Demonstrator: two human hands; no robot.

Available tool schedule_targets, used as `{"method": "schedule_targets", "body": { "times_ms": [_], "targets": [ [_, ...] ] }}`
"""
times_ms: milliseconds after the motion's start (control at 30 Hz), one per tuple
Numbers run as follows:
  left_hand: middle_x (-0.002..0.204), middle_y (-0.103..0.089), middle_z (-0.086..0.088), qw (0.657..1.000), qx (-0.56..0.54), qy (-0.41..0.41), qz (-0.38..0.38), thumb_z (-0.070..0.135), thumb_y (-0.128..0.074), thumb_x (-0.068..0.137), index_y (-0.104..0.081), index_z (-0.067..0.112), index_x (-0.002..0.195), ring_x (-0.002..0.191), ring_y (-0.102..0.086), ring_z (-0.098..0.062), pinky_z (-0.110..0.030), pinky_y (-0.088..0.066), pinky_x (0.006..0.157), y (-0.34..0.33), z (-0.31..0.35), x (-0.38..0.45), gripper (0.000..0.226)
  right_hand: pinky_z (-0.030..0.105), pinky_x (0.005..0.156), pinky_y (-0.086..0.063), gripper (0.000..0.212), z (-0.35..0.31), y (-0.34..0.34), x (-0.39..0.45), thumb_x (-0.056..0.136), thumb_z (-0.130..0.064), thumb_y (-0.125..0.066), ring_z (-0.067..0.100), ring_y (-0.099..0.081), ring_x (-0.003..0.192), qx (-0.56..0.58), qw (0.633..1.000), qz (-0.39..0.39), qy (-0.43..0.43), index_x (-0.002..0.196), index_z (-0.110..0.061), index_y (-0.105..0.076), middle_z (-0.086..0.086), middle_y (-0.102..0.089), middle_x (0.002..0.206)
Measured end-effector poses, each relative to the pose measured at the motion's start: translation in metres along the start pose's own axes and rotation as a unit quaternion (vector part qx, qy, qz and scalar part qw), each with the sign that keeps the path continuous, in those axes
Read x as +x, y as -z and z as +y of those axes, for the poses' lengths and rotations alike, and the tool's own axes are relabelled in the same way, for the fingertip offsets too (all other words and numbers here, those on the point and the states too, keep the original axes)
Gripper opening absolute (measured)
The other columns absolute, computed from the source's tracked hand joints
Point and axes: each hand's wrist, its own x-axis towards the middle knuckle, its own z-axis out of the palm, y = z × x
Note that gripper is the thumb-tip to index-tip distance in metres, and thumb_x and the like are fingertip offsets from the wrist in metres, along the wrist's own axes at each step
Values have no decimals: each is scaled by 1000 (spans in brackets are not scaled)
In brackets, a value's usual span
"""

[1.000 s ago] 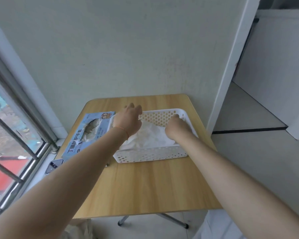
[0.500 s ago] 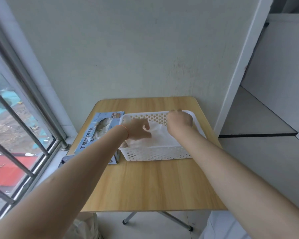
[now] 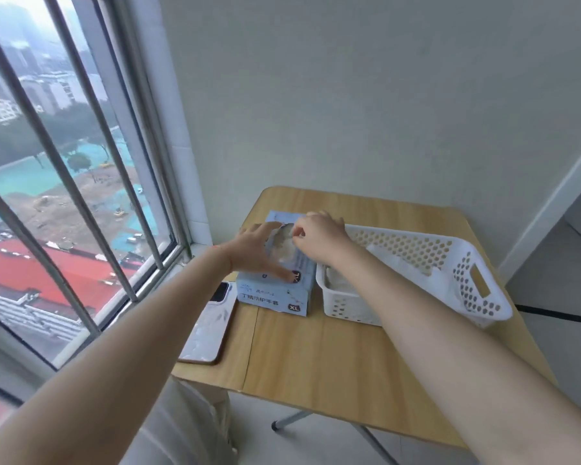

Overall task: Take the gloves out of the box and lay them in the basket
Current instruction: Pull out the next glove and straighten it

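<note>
Both your hands have left the basket (image 3: 467, 260) and come to the box (image 3: 275, 290) at its 9 o'clock. Left hand (image 3: 254, 246) braces it, grip released; right hand (image 3: 319, 234) pinches gloves (image 3: 285, 245) at the opening, so another pull is likely.

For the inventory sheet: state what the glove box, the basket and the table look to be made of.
Glove box: printed cardboard, matte pale blue, with folded edges and printed lettering.
Basket: moulded plastic, smooth white, with walls pierced by regular holes and a cut-out handle.
Table: wood-look top, light grain, slight sheen; probably laminate, though solid wood cannot be ruled out.
</note>
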Motion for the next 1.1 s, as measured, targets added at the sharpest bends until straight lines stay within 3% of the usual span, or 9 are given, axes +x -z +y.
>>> {"method": "schedule_targets", "body": {
  "times_ms": [167,300,367,500,633,767,833,967,1100],
  "targets": [
    [161,-19,-2,1000,-5,-13,5,66,-82,59,-5,30,156,148,-16,-30,-49,-19,120,-10,-15,-1,128,50,109,-19,14,-19,-15,13,91,-36,-54,27,-25,140,-34,994,-103,-4,91,-34,-68,2,-57,129],
    [162,-18,-1,999,-42,-14,20,63,-83,60,-4,30,156,148,-17,-29,-46,-19,119,-14,-20,-3,129,52,109,-17,9,-25,-19,18,89,-30,-58,27,-27,139,-30,995,-96,-21,83,-36,-62,-3,-60,125],
    [162,-17,1,998,-58,-14,23,63,-84,59,-3,31,156,148,-16,-28,-46,-19,119,-16,-23,-4,130,49,106,-22,13,-26,-17,17,89,-25,-55,26,-34,132,-35,996,-76,-22,80,-32,-59,-2,-62,115],
    [162,-15,4,997,-79,-14,22,65,-83,56,-3,35,155,148,-15,-25,-48,-20,119,-20,-26,-4,132,41,86,-28,26,-28,-14,16,81,-22,-49,26,-44,96,24,997,-64,-44,55,-22,-46,-3,-51,73],
    [162,-15,5,996,-86,-15,24,66,-83,55,-3,36,155,149,-14,-24,-49,-20,120,-22,-27,-5,132,47,107,-26,26,-32,-20,20,86,-40,-60,29,-35,134,-18,994,-105,-40,62,-30,-54,4,-64,118],
    [162,-14,6,994,-104,-15,21,66,-82,57,-2,33,156,149,-14,-22,-47,-19,120,-24,-29,-9,132,42,99,-29,13,-33,-18,21,92,-26,-52,25,-46,121,-53,997,-29,-43,87,-27,-64,-1,-63,112],
    [163,-14,6,994,-109,-14,17,68,-81,55,0,32,157,150,-14,-22,-48,-19,121,-25,-30,-9,135,43,99,-32,20,-28,-17,25,95,-17,-45,27,-48,115,-86,994,23,-67,104,-16,-62,4,-59,114],
    [163,-13,7,995,-99,-2,12,75,-79,51,1,33,156,150,-13,-22,-49,-20,121,-25,-32,-6,139,33,77,-42,16,-16,-1,30,94,-12,-42,24,-54,89,71,989,95,-83,83,-11,-54,6,-56,92],
    [162,-17,5,996,-84,6,7,85,-73,41,3,32,156,149,-16,-24,-51,-23,120,-23,-32,-4,148,19,61,-37,15,-26,15,23,97,-16,-46,13,-52,81,232,969,83,-32,97,-9,-59,-1,-59,92]
  ]
}}
